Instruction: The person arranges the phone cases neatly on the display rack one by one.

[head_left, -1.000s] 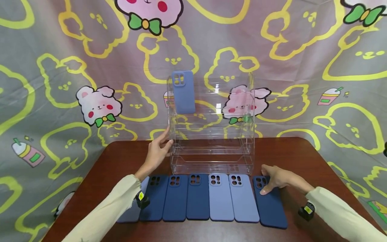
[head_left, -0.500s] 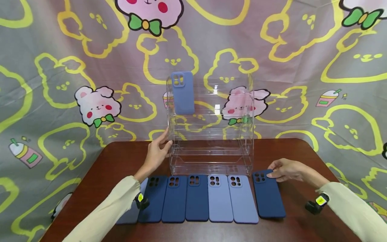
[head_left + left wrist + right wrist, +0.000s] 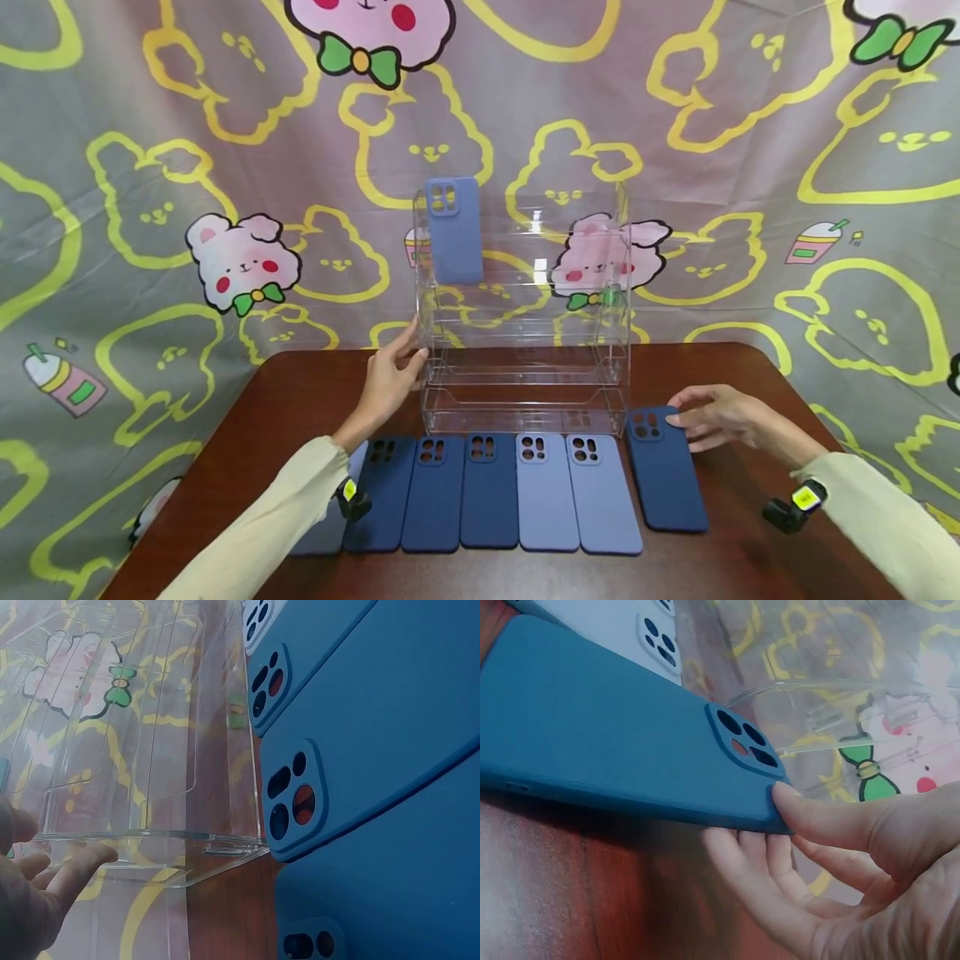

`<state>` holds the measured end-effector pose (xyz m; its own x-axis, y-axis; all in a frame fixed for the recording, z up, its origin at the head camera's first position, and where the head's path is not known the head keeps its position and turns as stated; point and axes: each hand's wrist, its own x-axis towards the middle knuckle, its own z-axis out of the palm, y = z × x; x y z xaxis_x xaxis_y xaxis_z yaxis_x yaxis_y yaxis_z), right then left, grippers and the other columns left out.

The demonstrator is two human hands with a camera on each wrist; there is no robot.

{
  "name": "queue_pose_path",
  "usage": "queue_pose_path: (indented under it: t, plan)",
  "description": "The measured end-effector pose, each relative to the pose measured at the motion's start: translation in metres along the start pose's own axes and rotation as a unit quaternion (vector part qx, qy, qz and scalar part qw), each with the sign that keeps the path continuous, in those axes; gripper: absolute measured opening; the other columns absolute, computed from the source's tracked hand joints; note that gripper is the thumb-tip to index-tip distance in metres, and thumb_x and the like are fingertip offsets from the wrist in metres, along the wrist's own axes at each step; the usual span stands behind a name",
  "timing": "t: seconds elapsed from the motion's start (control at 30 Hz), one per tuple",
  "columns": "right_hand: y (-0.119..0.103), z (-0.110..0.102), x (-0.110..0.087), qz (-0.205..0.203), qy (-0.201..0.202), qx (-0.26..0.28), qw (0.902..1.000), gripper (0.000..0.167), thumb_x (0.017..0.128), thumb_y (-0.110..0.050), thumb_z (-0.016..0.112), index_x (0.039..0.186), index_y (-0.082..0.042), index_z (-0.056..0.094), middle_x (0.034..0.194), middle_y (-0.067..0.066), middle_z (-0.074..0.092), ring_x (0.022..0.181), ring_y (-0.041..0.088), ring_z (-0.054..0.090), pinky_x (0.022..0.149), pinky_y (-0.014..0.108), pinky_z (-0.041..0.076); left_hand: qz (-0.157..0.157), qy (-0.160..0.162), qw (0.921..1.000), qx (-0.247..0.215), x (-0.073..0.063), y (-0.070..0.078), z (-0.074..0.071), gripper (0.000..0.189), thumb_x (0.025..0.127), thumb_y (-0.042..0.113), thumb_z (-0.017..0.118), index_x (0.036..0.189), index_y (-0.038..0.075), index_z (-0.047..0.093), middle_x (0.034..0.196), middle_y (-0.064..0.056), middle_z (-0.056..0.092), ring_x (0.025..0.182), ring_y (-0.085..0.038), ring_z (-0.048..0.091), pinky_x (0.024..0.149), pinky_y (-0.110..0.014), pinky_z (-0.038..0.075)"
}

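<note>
My right hand (image 3: 720, 418) pinches a dark blue phone case (image 3: 667, 475) at its top right corner, thumb on the back and fingers beneath. The right wrist view shows that case (image 3: 615, 727) tilted, its camera end raised off the wood. At the left side of a clear tiered display rack (image 3: 525, 375), my left hand (image 3: 390, 372) holds the side panel between thumb and fingers. Up on the rack's top left stands a light blue phone case (image 3: 457, 237).
A row of phone cases lies before the rack: light blue ones (image 3: 547, 500) toward the right, dark blue ones (image 3: 432, 500) toward the left, and a greyish-blue one (image 3: 318, 542) partly under the left sleeve. A cartoon-print cloth (image 3: 720, 100) hangs behind the brown table (image 3: 750, 375).
My right hand has shifted from lying over the dark blue case to its top corner, and that case's top end has risen. The left hand stays at the rack.
</note>
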<state>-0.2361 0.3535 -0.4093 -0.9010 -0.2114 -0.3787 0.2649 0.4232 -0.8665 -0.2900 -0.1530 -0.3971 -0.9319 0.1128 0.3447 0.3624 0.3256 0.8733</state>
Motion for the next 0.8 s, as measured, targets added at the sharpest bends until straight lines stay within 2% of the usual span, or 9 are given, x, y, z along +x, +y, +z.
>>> queue_pose_path:
  t: [0.17, 0.47, 0.53, 0.6, 0.7, 0.77, 0.8]
  plan:
    - [-0.007, -0.012, -0.001, -0.028, 0.007, -0.004, 0.9996, 0.042, 0.102, -0.017, 0.072, 0.13, 0.01, 0.057, 0.096, 0.006, 0.074, 0.089, 0.023, 0.077, 0.082, 0.048, 0.068, -0.002, -0.004, 1.0, 0.003, 0.001, 0.002, -0.001, 0.06, 0.108, 0.011, 0.06, 0.163, 0.021, 0.04, 0.155, -0.025, 0.05, 0.103, -0.047, 0.072, 0.073, -0.04, 0.068]
    - [-0.045, -0.034, -0.018, -0.073, 0.075, -0.057, 0.9929, 0.052, 0.103, -0.021, 0.07, 0.137, 0.014, 0.051, 0.103, 0.006, 0.071, 0.084, 0.016, 0.076, 0.079, 0.045, 0.068, -0.008, -0.009, 0.9999, -0.012, 0.002, 0.003, 0.002, 0.062, 0.107, 0.009, 0.061, 0.163, 0.023, 0.038, 0.155, -0.024, 0.05, 0.1, -0.049, 0.072, 0.075, -0.039, 0.068]
    - [-0.058, -0.038, -0.024, -0.093, 0.092, -0.072, 0.9888, 0.053, 0.104, -0.02, 0.069, 0.139, 0.015, 0.05, 0.109, 0.011, 0.07, 0.084, 0.015, 0.075, 0.078, 0.043, 0.068, -0.008, -0.009, 0.9999, -0.012, 0.002, 0.003, 0.002, 0.062, 0.107, 0.009, 0.061, 0.163, 0.023, 0.039, 0.154, -0.024, 0.051, 0.102, -0.048, 0.072, 0.074, -0.039, 0.068]
    - [-0.072, -0.041, -0.032, -0.115, 0.113, -0.095, 0.9823, 0.054, 0.105, -0.02, 0.067, 0.142, 0.015, 0.048, 0.119, 0.024, 0.066, 0.083, 0.013, 0.075, 0.076, 0.04, 0.069, -0.009, -0.01, 0.9998, -0.012, 0.002, 0.003, 0.001, 0.061, 0.107, 0.009, 0.061, 0.163, 0.023, 0.039, 0.155, -0.023, 0.051, 0.105, -0.047, 0.071, 0.075, -0.04, 0.068]
    - [-0.093, -0.045, -0.041, -0.143, 0.152, -0.129, 0.9693, 0.056, 0.105, -0.021, 0.067, 0.144, 0.013, 0.046, 0.132, 0.038, 0.057, 0.079, 0.011, 0.076, 0.073, 0.033, 0.068, -0.01, -0.012, 0.9998, -0.009, 0.001, 0.003, 0.0, 0.061, 0.107, 0.01, 0.061, 0.163, 0.023, 0.039, 0.155, -0.023, 0.05, 0.107, -0.046, 0.071, 0.075, -0.039, 0.068]
    - [-0.106, -0.046, -0.045, -0.161, 0.175, -0.149, 0.9599, 0.054, 0.104, -0.022, 0.069, 0.143, 0.01, 0.049, 0.128, 0.036, 0.06, 0.077, 0.01, 0.076, 0.07, 0.03, 0.067, -0.009, -0.008, 0.9999, -0.007, 0.0, 0.002, -0.001, 0.061, 0.107, 0.009, 0.061, 0.163, 0.022, 0.039, 0.154, -0.023, 0.051, 0.106, -0.045, 0.072, 0.074, -0.04, 0.068]
    - [-0.113, -0.046, -0.046, -0.167, 0.185, -0.156, 0.9557, 0.051, 0.103, -0.023, 0.07, 0.141, 0.005, 0.053, 0.122, 0.028, 0.065, 0.078, 0.006, 0.075, 0.07, 0.028, 0.067, -0.007, -0.005, 0.9999, -0.005, 0.0, 0.002, -0.002, 0.061, 0.107, 0.009, 0.061, 0.163, 0.022, 0.04, 0.154, -0.024, 0.052, 0.105, -0.046, 0.072, 0.074, -0.039, 0.068]
